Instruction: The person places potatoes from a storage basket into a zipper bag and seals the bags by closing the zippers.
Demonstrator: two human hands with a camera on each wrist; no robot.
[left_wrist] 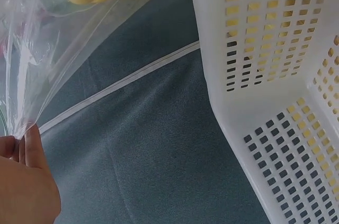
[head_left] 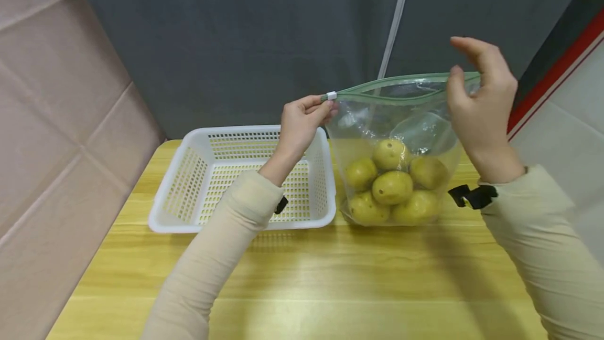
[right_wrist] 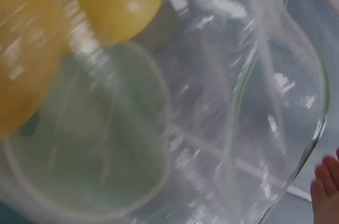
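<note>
A clear slider-zip bag [head_left: 351,122] with a green zip edge stands upright on the table, holding several yellow potatoes [head_left: 392,187]. Its mouth gapes partly between the two zip strips. My left hand [head_left: 300,122] pinches the bag's upper left corner, right by the white slider [head_left: 332,95]. At the upper right corner is my right hand [head_left: 486,101], thumb and forefinger spread apart with no visible grip on the bag. In the right wrist view, the fingers [right_wrist: 329,179] appear beside the bag's rim. A round pale green patch [right_wrist: 90,144] shows on the bag there.
Left of the bag, a white perforated plastic basket [head_left: 330,193] sits on the yellow wood-grain table [head_left: 302,282]. Behind the table hangs a dark grey cloth [head_left: 236,41] with a pale seam. A tiled wall [head_left: 61,135] borders the left side.
</note>
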